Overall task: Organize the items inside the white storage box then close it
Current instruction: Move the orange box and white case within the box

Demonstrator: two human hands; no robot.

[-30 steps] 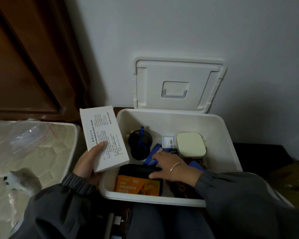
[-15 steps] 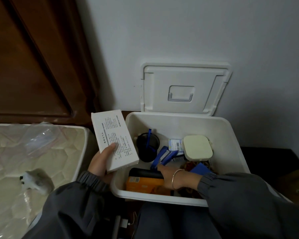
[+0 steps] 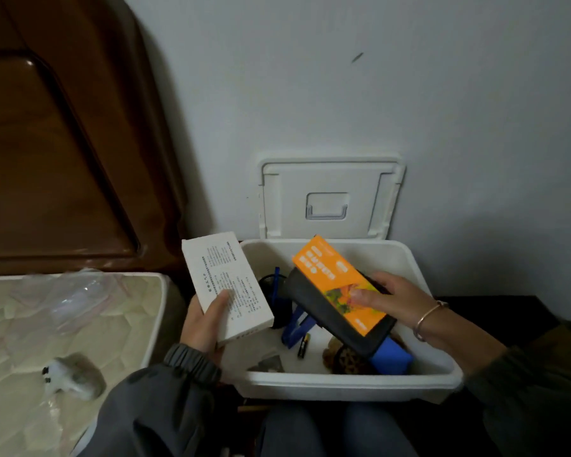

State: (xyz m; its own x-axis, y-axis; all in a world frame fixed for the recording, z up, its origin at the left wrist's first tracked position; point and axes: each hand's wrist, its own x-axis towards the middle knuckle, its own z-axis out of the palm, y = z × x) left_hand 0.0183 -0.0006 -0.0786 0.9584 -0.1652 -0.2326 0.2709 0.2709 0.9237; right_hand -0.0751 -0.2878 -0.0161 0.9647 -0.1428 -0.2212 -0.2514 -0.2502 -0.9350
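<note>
Lifted since the earlier frame: the right hand [image 3: 397,301] now raises a flat orange printed packet [image 3: 333,278], stacked on a slim black fabric pouch [image 3: 323,308], clear of the box floor. Its thumb lies on top and its fingers curl beneath, pinching both together. The left hand [image 3: 201,324] grips a white cardboard carton [image 3: 225,282] over the left rim, thumb pressed on its face. Judgement: these items are held out to free floor space for re-sorting.

The white plastic storage box [image 3: 343,385] stands before the person's knees, its hinged lid [image 3: 330,199] upright against the wall. Loose inside are a blue plastic tool [image 3: 295,328] and a small battery [image 3: 303,346]. The carton bears dense black print and the packet white characters; neither is legible.
</note>
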